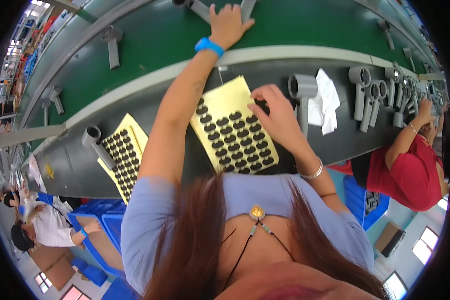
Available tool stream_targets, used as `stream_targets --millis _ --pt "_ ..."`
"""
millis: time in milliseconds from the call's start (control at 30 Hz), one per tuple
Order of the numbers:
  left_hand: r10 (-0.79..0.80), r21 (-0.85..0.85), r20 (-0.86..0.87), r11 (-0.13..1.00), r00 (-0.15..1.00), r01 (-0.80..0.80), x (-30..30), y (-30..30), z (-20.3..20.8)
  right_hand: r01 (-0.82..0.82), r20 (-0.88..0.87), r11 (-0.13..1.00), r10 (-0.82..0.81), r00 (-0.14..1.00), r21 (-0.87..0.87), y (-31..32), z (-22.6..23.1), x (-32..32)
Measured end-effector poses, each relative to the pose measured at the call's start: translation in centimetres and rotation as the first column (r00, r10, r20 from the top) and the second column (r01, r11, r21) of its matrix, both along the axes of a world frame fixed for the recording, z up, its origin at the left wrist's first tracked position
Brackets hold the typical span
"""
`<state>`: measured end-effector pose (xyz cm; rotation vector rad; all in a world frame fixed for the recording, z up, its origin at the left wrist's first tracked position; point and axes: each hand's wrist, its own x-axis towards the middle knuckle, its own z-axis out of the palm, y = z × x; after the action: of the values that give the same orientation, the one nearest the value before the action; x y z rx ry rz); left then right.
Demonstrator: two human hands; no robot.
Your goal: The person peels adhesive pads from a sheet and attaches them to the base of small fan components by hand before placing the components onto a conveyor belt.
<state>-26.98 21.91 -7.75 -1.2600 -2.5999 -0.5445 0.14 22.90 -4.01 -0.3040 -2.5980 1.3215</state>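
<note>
Sticker sheet (227, 96), pale yellow, lies slightly askew on the dark table (75, 175) in front of the person, its upper end bare and the rest set with rows of black, rounded labels with pinched waists; any print on them is too small to make out. The right hand (276, 114) is over the sheet's right edge, fingers bent and thumb reaching inward; I cannot tell whether it pinches a label. The left hand (228, 26) stretches over the green belt (155, 30), fingers spread between two grey handles (199, 10); whether it grips one, I cannot tell. Just right of the right hand lies a grey fan (302, 87), beside a white cloth (325, 102). To the left, a second sheet (141, 136) carries similar black labels, another fan's handle (104, 154) across its edge
</note>
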Motion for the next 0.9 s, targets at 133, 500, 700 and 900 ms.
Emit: stream_targets --millis 133,500,700,900 --pt "-0.093 0.589 0.064 0.807 0.994 0.038 -1.8 -1.6 1.2 -0.001 -0.034 0.999 0.003 0.999 0.038 -1.3 -0.3 1.0" --pt "-0.520 0.699 0.365 0.701 0.772 0.143 13.8 -17.4 8.8 0.043 -0.080 0.973 -0.025 0.996 0.228 -4.5 -3.3 0.1" --pt "-0.566 0.772 0.454 0.636 0.688 0.013 18.5 -19.8 5.8 0.010 0.001 0.943 -0.011 1.000 0.333 -4.7 -3.3 0.1" --pt "-0.627 0.824 0.479 0.563 0.614 -0.069 19.4 -19.8 4.9 -0.002 0.080 1.000 0.001 0.997 0.006 -2.6 -2.1 0.4"
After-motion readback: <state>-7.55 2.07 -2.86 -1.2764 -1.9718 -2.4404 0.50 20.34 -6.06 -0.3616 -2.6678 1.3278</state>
